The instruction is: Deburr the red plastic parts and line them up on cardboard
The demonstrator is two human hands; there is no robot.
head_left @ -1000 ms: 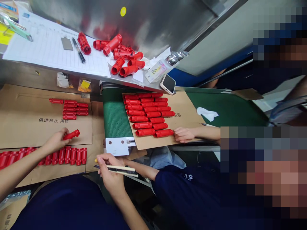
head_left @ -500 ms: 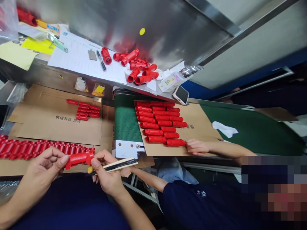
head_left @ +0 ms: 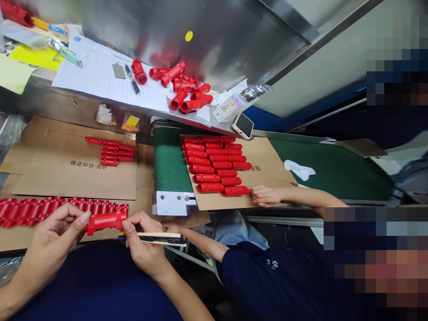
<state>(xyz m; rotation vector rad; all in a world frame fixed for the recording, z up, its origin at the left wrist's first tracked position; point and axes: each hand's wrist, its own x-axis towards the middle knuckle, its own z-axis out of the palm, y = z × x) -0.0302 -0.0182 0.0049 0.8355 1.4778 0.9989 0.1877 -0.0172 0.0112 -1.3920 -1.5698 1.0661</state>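
Observation:
My left hand point(head_left: 55, 240) pinches one end of a red plastic tube-shaped part point(head_left: 105, 221), which lies nearly level above the front edge of the work surface. At the part's other end, the thumb and fingers of my right hand point(head_left: 143, 243) touch it. Also held in my right hand is a cutter knife point(head_left: 162, 238) with a cream and black handle pointing right; its blade is hidden. Just beyond my hands runs a row of similar red parts point(head_left: 47, 209). Several smaller-looking red parts point(head_left: 117, 151) are lined up on a cardboard sheet point(head_left: 43, 174).
A co-worker's hand point(head_left: 265, 196) rests beside rows of red parts point(head_left: 205, 177) on cardboard over the green conveyor belt point(head_left: 170, 165). The metal shelf holds loose red parts point(head_left: 192, 91), a pen point(head_left: 132, 79), paper point(head_left: 90, 76) and a phone point(head_left: 243, 125).
The knife handle has swung from tilting upward to nearly level, sloping slightly down. The red part stays between my hands. The whole view has shifted slightly.

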